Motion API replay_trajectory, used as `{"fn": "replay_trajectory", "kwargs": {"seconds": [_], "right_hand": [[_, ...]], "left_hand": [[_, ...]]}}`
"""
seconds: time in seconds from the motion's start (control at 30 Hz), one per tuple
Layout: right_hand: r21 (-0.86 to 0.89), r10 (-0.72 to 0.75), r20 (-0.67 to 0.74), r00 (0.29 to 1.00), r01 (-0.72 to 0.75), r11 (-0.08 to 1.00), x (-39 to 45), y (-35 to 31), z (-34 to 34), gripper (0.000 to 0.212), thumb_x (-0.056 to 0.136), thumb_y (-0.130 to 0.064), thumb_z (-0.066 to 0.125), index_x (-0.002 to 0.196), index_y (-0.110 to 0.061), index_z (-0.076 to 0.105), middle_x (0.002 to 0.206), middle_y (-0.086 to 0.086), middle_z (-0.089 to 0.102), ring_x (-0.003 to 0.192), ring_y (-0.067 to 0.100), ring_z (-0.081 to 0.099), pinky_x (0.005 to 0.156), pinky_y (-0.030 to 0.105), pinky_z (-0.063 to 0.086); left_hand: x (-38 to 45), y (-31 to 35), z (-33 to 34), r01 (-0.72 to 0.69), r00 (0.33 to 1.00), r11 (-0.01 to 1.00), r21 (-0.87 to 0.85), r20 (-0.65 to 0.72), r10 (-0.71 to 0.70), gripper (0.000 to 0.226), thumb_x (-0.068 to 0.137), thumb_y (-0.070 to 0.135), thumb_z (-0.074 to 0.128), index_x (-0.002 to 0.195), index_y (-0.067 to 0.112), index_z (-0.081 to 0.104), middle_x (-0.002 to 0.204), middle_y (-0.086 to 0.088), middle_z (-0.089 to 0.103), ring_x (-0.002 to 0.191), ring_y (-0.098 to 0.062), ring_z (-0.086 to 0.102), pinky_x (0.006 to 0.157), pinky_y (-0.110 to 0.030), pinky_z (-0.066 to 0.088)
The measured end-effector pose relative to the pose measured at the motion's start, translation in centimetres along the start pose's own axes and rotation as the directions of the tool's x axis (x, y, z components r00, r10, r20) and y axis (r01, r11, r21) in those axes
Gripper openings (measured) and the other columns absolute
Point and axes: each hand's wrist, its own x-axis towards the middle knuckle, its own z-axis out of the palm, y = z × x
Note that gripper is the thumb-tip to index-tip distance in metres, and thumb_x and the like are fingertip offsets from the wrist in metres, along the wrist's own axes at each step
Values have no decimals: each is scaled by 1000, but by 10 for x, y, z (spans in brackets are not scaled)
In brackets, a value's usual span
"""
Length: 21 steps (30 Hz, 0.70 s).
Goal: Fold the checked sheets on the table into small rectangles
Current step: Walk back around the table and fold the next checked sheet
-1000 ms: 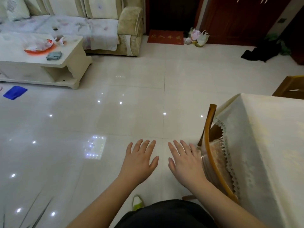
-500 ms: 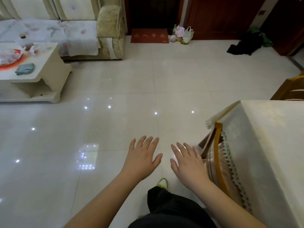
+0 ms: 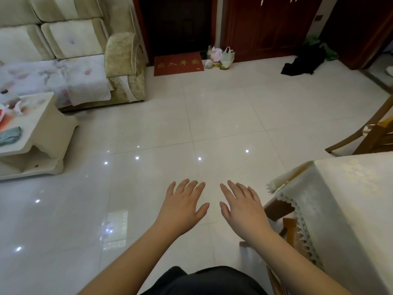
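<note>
Since the earlier frame, I'm seeing the table (image 3: 350,188) sliding toward 4 o'clock while my left hand (image 3: 182,207) and right hand (image 3: 244,211) are hovering released, grasping nothing; no checked sheets are showing, so I'm advising turning toward 3 o'clock first

A cream tablecloth (image 3: 350,209) with a faint gold floral pattern and white lace trim covers the tabletop. Glossy off-white floor tiles (image 3: 212,116) mirror white points of light. A red doormat (image 3: 178,63) bears gold characters before dark red-brown wooden doors (image 3: 265,24). The beige sofa (image 3: 121,50) carries a white cover with pale pink flowers. A grey-blue cloth (image 3: 9,135) lies on the cream coffee table (image 3: 42,128); a black garment (image 3: 304,60) sits on the floor.
</note>
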Motion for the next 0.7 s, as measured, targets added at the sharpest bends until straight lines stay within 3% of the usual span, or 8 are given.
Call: {"fn": "replay_trajectory", "kwargs": {"seconds": [0.23,0.47,0.7], "right_hand": [[-47,79,-11,997,-79,996,89,-2,-19,56,91,-45,31,131,-20,61,129,5,64,115,26,63,96,45,50],[-18,226,-37,973,-227,974,170,-17,-43,54,90,-42,33,126,-18,65,123,7,67,110,27,66,92,46,52],[7,373,-11,928,-373,928,228,-3,-57,53,91,-43,33,126,-19,65,124,6,67,112,28,65,94,47,51]], "left_hand": [[97,-44,-17,-71,996,995,-66,-58,67,81,84,62,-10,152,32,21,158,7,28,147,-17,18,119,-45,8],[187,-97,-50,-216,975,976,-37,-65,213,73,90,60,-1,151,31,23,157,6,29,147,-18,18,119,-46,6],[270,-103,-73,-371,928,929,-11,-37,370,68,93,60,7,151,30,25,157,5,31,148,-19,19,119,-46,6]]}}
